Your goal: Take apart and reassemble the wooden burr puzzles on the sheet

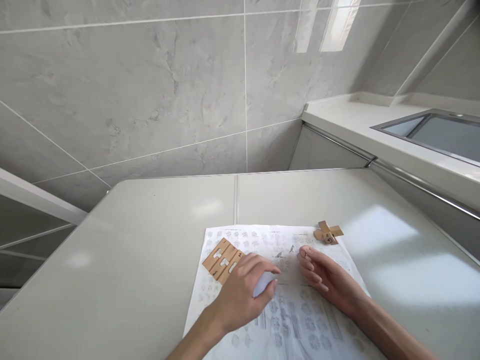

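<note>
Head camera view, looking forward and down: two bare hands hover over a large white sheet of paper (225, 330) printed with rows of small grey figures, spread on a pale, glossy table (123, 260) with a seam running away from the viewer. The left hand (245, 290) is arched, its thumb and fingertips apart with a gap between them. Just beyond it, and partly hidden by it, flat wooden slats (217, 259) lie side by side at a slant on the paper's far left part; they have cut-out openings and dark numerals, among them 1 and 2. The right hand (326, 275) is turned on its side with loosely curled fingers; whether its fingertips pinch anything, I cannot tell. Near it, at the paper's far right corner, sits a wooden cross-shaped piece (328, 234). Behind stands a grey tiled wall (168, 90); to the right is a white counter (348, 112) with a dark-rimmed sink (431, 132)
</note>
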Tool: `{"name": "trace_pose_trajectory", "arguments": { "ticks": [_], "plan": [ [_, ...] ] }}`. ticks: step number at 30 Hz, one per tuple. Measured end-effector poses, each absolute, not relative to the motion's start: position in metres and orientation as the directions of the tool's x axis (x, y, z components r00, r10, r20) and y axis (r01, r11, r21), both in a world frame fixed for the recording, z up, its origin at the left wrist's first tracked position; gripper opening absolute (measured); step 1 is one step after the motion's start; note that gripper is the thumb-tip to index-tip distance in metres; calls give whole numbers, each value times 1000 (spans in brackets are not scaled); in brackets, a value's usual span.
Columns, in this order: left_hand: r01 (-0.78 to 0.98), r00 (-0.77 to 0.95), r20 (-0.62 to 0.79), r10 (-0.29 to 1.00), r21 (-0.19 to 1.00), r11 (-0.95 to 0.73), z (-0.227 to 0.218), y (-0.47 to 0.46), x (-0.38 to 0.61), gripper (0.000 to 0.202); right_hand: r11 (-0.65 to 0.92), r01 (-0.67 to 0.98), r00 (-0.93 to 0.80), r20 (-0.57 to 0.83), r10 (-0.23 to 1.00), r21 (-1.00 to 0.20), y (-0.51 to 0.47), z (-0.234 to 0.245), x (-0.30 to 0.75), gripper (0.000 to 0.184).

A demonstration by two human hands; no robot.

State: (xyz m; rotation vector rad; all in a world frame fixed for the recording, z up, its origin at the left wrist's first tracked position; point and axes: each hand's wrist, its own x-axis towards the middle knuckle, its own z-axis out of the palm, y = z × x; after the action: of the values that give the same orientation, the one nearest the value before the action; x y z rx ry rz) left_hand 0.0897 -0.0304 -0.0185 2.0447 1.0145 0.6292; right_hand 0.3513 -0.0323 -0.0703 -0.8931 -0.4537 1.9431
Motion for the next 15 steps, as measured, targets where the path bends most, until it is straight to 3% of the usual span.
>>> {"name": "trace_pose_trajectory", "arguments": {
  "ticks": [4,10,15],
  "plan": [
    [632,398,127,909,680,-371,-21,-37,66,23,-507,-573,-318,-396,862,-644,-32,-69,350,34],
    [850,97,191,977,494,-181,-63,-69,31,72,-512,-554,-331,-390,859,-657,-32,-67,349,35],
    [865,-10,205,979,492,-94,-71,-87,24,70,-523,-538,-348,-391,852,-661,-33,-67,350,37]
  ]
}}
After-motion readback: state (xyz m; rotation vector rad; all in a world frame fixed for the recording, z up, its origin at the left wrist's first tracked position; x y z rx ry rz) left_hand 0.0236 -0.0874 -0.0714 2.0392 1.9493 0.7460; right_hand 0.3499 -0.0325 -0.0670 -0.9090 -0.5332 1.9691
